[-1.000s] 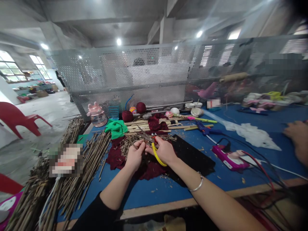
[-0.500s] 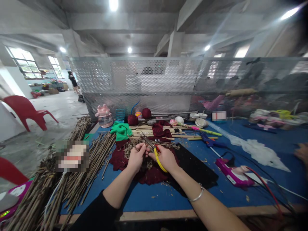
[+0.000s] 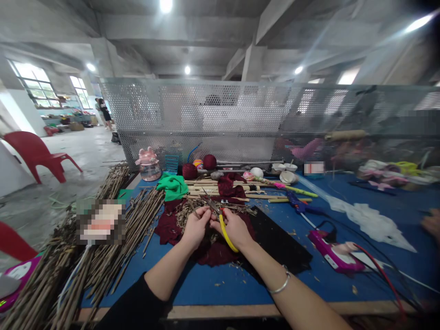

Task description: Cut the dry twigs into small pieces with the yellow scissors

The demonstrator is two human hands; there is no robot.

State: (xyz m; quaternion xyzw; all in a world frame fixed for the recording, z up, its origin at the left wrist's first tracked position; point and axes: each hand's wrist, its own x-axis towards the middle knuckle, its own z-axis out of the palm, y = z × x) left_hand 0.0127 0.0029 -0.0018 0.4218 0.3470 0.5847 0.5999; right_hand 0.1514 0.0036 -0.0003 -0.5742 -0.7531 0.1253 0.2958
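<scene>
My right hand is closed around a pair of scissors with yellow and red handles, the blades angled up and away to the left. Close beside it, my left hand pinches a thin dry twig; the fingertips of both hands nearly meet. Beneath them a heap of dry plant bits lies on a dark red cloth. What sits right between the fingertips is too small to make out.
Long dry stalks cover the table's left side. Behind the cloth are bamboo sticks, a green cloth and dark red yarn balls. On the right are a blue glue gun, a purple power strip with cords, and another person's hand.
The view has tilted up and turned slightly left since the first frame. Both my hands keep nearly the same pose with the scissors and twig. The other person's hand has drawn back rightward.
</scene>
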